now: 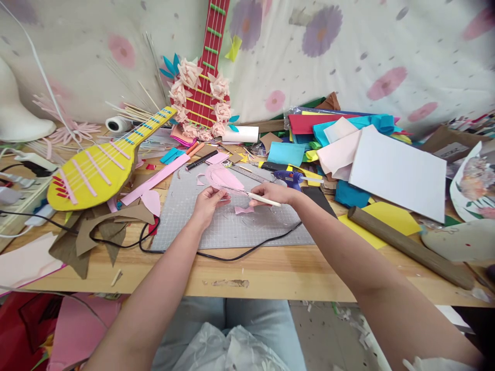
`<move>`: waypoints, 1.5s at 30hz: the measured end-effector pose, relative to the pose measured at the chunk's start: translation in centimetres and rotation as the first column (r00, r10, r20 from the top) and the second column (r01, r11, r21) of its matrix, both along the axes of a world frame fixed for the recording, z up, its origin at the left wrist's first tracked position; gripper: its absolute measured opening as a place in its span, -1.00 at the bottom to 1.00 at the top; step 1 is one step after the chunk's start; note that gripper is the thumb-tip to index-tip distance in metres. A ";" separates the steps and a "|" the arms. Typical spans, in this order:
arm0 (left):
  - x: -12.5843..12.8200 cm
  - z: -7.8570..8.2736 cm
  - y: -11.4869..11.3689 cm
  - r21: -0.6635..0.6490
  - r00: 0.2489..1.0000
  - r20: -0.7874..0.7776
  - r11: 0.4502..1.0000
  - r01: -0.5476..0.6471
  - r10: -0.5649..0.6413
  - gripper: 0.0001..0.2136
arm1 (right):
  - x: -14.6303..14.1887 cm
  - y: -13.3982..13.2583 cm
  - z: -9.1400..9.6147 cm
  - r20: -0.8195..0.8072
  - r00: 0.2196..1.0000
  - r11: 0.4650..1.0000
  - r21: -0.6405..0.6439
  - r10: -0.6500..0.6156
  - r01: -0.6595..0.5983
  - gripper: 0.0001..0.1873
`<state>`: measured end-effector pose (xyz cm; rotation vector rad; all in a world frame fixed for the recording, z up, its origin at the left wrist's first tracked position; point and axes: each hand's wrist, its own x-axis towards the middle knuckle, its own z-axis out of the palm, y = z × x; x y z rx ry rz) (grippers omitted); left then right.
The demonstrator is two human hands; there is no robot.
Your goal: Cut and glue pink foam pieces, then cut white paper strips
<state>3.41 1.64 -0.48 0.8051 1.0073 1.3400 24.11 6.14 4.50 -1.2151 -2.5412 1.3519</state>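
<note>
A rounded piece of pink paper (222, 176) with a dark outline is held above the grey cutting mat (185, 216). My left hand (209, 204) pinches its lower edge between thumb and fingers. My right hand (273, 193) is closed around what look like white-handled scissors (266, 199); their dark tip meets the right end of the paper, and the fingers partly hide them. Below, a small pink scrap (244, 210) lies on the mat. Just beyond my right hand rests a blue glue gun (288, 178).
A yellow paper lute (91, 178) lies left; a red one with paper flowers (207, 98) leans at the back. A black cable (240, 256) crosses the mat's front. To the right are coloured paper sheets, a white board (400, 170) and a brown tube (410, 247).
</note>
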 end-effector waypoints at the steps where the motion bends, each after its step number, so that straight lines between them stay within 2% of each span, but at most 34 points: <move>1: 0.0 0.0 0.0 0.001 1.000 -0.001 1.000 0.003 -0.003 -0.67 | 0.0 0.0 0.0 0.006 1.000 1.000 -0.002 -0.008 0.008 -0.51; 9: 0.1 -0.4 0.1 0.015 1.000 0.017 1.000 0.014 -0.014 -0.70 | -0.1 0.1 0.1 0.018 1.000 1.000 -0.002 -0.008 0.008 -0.48; 21: 0.2 -0.1 -0.1 0.000 1.000 0.023 1.000 0.016 -0.016 -0.69 | 0.1 0.1 0.1 0.016 1.000 1.000 -0.010 -0.023 0.023 -0.49; 27: 0.2 0.0 -0.2 -0.003 0.999 0.018 1.000 0.031 -0.031 -0.69 | 0.5 0.1 -0.3 0.001 0.999 0.994 -0.099 0.054 -0.054 -0.51; 33: 0.3 0.1 -0.2 -0.007 1.000 0.000 1.000 0.023 -0.023 -0.71 | 0.5 0.1 0.4 0.029 0.999 1.000 0.005 0.020 -0.020 -0.48; 38: 0.3 0.0 -0.1 -0.009 1.000 0.021 1.000 0.016 -0.016 -0.69 | 0.5 0.1 0.7 0.035 0.999 1.000 0.000 -0.002 0.002 -0.48; 45: 0.1 -0.3 -0.1 0.004 1.000 -0.020 1.000 0.019 -0.019 -0.68 | 0.7 0.3 0.0 0.021 0.999 0.999 0.026 -0.034 0.034 -0.49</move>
